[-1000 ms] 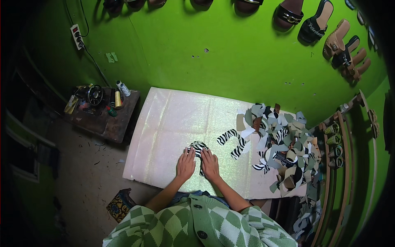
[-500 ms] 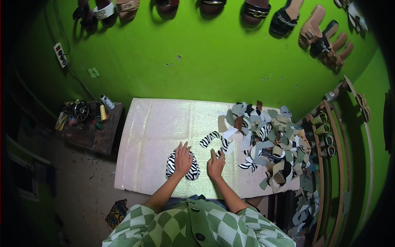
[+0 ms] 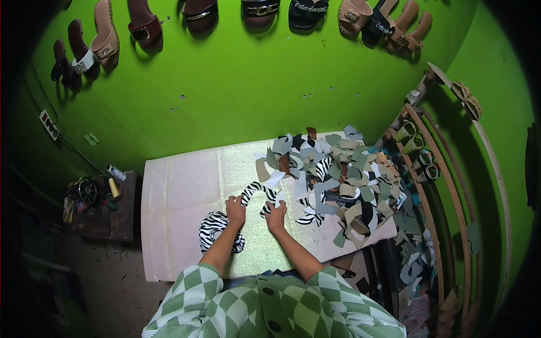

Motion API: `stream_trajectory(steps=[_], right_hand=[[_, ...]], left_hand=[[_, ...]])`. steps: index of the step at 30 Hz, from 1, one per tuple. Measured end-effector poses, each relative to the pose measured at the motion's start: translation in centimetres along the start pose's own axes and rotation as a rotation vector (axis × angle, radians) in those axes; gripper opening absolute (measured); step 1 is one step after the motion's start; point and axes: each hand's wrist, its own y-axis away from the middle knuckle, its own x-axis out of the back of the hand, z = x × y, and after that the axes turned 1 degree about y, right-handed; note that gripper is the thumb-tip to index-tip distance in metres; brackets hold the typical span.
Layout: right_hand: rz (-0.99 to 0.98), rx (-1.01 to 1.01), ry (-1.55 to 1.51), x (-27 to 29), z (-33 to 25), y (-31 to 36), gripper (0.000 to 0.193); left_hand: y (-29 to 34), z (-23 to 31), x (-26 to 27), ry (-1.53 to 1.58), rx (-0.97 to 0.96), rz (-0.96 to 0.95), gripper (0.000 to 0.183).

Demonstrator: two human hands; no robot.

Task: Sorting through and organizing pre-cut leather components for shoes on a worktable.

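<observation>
A curved, arch-shaped zebra-print strip lies on the table in front of me. My left hand has its fingers closed at the strip's left end. At its right end, my right hand grips with thumb and fingers, beside a small white piece. Next to my left forearm rests a ring-like stack of zebra-print pieces, partly covered by that arm. The exact finger contact under both hands is small and hard to make out.
A heap of grey, beige, white and zebra-print scraps covers the table's right side. Far left stands a dark sewing table with thread spools. Wooden racks holding sandals stand at right. More sandals hang on the green wall.
My left hand has left the zebra-print stack and moved right to the strip's left end. My right hand stays at its right end. The view has swung right.
</observation>
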Motion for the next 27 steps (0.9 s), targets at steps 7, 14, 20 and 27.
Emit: stream_trajectory(steps=[7,14,20,27], right_hand=[[-0.019,-0.134,-0.14,-0.7,0.5,-0.2,0.046],[-0.172,0.017,-0.002,0.7,1.0,-0.3,0.042],[-0.032,-0.171,0.05,0.3,-1.9,-1.9,0.053],[-0.195,-0.261,0.226,2.1,-1.7,-3.3,0.069]], left_hand=[[0.5,2.0,0.5,-0.092,0.154,-0.158,0.046],[0.4,2.2,-0.5,-0.083,0.368,-0.196,0.046],[0.2,-0.2,-3.3,0.228,0.435,-0.142,0.03],[2.8,0.9,-1.5,0.333,0.409,-0.093,0.02]])
